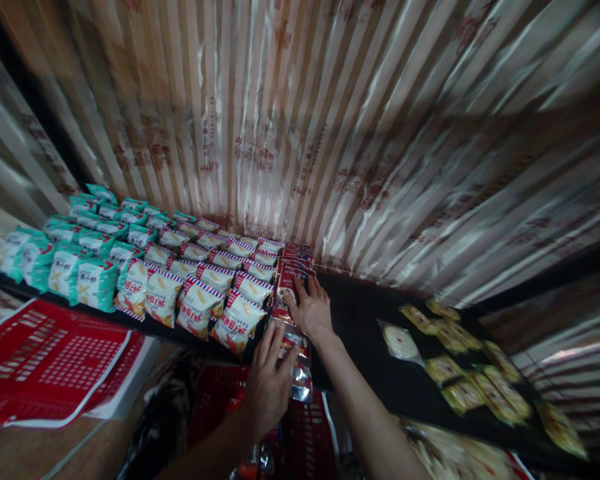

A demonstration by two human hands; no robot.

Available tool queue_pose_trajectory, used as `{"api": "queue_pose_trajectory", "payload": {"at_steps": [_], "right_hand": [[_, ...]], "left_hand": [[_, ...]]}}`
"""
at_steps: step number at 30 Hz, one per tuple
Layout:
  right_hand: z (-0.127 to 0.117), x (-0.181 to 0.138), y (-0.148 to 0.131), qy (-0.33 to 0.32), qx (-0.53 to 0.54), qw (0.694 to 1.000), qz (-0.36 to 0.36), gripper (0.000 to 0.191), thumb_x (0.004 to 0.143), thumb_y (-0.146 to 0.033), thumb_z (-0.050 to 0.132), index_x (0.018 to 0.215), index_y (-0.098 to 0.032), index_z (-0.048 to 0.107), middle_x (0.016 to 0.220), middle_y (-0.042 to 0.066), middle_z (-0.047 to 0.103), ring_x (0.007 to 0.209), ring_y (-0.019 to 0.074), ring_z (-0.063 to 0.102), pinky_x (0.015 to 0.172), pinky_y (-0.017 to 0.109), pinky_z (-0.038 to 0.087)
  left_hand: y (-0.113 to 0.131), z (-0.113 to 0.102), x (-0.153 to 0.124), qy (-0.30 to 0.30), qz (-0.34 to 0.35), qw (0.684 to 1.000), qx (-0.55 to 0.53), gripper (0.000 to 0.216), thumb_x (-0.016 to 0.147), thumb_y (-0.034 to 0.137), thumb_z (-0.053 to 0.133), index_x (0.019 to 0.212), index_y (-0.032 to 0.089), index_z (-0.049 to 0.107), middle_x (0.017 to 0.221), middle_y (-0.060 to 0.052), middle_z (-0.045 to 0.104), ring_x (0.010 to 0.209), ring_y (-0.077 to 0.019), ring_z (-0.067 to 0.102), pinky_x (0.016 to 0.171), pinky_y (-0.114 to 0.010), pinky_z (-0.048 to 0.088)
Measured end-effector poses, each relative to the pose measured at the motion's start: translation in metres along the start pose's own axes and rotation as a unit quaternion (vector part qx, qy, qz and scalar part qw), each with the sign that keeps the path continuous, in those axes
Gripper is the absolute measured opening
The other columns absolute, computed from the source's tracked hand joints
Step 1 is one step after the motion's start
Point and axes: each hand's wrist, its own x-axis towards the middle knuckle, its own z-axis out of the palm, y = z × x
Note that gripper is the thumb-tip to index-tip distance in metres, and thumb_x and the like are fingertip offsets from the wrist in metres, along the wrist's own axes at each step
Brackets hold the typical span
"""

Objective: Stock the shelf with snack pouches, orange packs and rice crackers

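Observation:
On the dark shelf, a column of dark red snack packets [283, 308] lies beside rows of white and red snack bags [196, 307]. My right hand [313, 307] rests palm down on the packets, its fingers stretched toward the back. Nearer the front edge, my left hand [270, 380] lies with extended fingers touching the lower packets. Silvery packet ends [301, 383] stick out past the shelf edge beside it. Both hands look open; what is under the palms is hidden.
Teal snack bags [97, 283] stand in rows at the left. Yellowish packets [450, 337] and a white round packet [400, 342] lie on the black shelf [350, 333] at the right. Red baskets [55, 360] are below. Striped plastic sheeting [280, 133] hangs behind.

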Motion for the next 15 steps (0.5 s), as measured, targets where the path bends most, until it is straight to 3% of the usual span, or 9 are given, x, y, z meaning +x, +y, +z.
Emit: {"api": "queue_pose_trajectory", "payload": {"at_steps": [7,15], "right_hand": [[0.001,0.008,0.0,-0.014,0.015,1.0,-0.011,0.054,0.09,-0.048,0.038,0.137,-0.023,0.041,0.147,0.015,0.033,0.136,0.0286,0.026,0.107,0.043,0.023],[0.0,0.016,-0.004,-0.031,0.02,0.999,-0.013,0.052,0.09,-0.048,0.037,0.137,-0.024,0.042,0.146,0.014,0.034,0.136,0.0291,0.028,0.106,0.043,0.025]], "left_hand": [[-0.007,0.004,-0.002,-0.014,0.018,0.999,-0.024,0.046,0.082,0.005,0.039,0.125,0.016,0.051,0.149,-0.014,0.026,0.14,-0.0319,0.009,0.1,-0.05,0.04],[-0.01,0.008,-0.003,-0.021,0.022,0.999,-0.042,0.042,0.085,0.011,0.038,0.124,0.015,0.052,0.143,-0.013,0.039,0.139,-0.0304,0.016,0.1,-0.052,0.039]]}}
